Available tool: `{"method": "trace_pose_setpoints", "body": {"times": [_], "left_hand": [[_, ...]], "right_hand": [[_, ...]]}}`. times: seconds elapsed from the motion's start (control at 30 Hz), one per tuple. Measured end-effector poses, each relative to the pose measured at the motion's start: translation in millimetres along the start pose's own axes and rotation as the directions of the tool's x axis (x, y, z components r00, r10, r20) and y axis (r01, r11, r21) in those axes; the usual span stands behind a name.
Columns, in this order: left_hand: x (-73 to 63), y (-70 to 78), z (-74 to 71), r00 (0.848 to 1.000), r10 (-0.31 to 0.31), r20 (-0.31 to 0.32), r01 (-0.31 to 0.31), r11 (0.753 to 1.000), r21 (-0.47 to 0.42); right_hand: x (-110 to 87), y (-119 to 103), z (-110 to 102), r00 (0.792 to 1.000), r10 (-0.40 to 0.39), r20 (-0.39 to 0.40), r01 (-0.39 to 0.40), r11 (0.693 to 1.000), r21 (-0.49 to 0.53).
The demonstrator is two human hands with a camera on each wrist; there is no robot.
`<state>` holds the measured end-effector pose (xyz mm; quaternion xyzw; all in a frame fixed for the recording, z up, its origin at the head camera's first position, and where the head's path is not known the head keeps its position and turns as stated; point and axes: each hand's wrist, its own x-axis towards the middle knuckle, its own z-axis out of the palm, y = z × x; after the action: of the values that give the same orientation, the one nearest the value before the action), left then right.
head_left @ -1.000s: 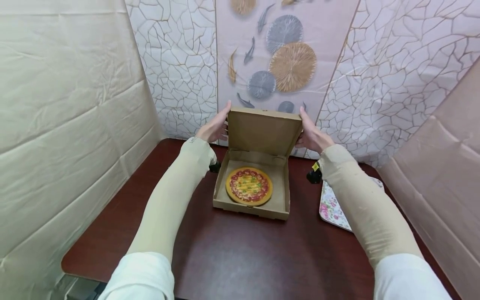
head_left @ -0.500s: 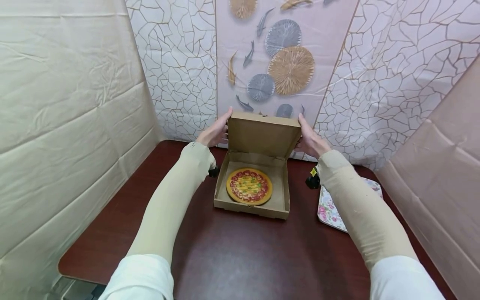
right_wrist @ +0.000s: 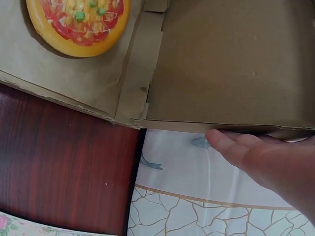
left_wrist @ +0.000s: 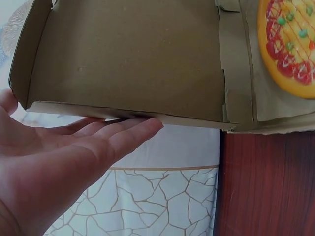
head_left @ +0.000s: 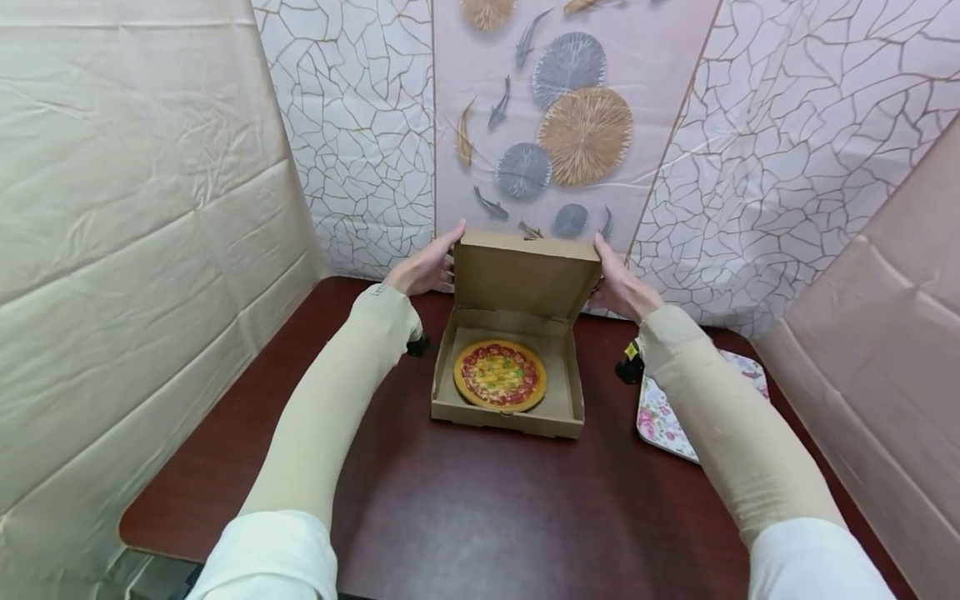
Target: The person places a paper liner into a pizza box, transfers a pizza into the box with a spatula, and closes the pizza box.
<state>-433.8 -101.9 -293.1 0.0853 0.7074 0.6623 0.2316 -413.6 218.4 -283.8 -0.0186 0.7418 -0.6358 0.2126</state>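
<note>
A brown cardboard pizza box [head_left: 507, 419] stands on the table with its lid [head_left: 525, 279] raised at the back. Inside the base lies a round toy-like pizza [head_left: 500, 376] with a yellow-orange crust, red slices and green bits. My left hand [head_left: 426, 265] is at the lid's left side, its thumb up by the top corner. In the left wrist view, its fingers [left_wrist: 133, 135] stretch nearly straight along the lid's side wall. Across from it, my right hand [head_left: 621, 279] supports the right side the same way, with fingers [right_wrist: 224, 142] extended against the wall.
A floral-patterned tray or board [head_left: 663, 425] lies to the right, partly under my right forearm. The dark red-brown table [head_left: 480, 500] meets a patterned curtain [head_left: 367, 150] close behind the box, and cloth walls rise at both sides.
The lid has tipped slightly forward and down, its top edge now lower, and both hands have come down with it. The box base and pizza stay in place.
</note>
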Motion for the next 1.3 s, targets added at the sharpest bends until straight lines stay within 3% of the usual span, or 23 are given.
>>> {"method": "trace_pose_setpoints", "body": {"times": [0.3,0.6,0.8,1.3], "left_hand": [[-5.3,-5.0,-3.6,1.000,-0.008,0.010,0.007,0.995,0.102],[-8.6,-10.1,-4.1,0.999,0.033,0.027,-0.037,0.985,0.170],[-5.4,-16.7,-3.1,0.999,0.040,-0.028,-0.035,0.988,0.152],[8.9,-25.2,4.6,0.993,0.089,-0.079,-0.079,0.990,0.116]], "right_hand": [[-9.0,10,-1,1.000,0.003,0.008,-0.002,0.985,-0.174],[-16.7,20,-10,0.996,-0.058,0.069,0.073,0.967,-0.244],[-13.3,26,-12,0.994,-0.084,0.076,0.098,0.974,-0.206],[-2.1,34,-16,0.993,-0.119,0.023,0.121,0.988,-0.096]]}}
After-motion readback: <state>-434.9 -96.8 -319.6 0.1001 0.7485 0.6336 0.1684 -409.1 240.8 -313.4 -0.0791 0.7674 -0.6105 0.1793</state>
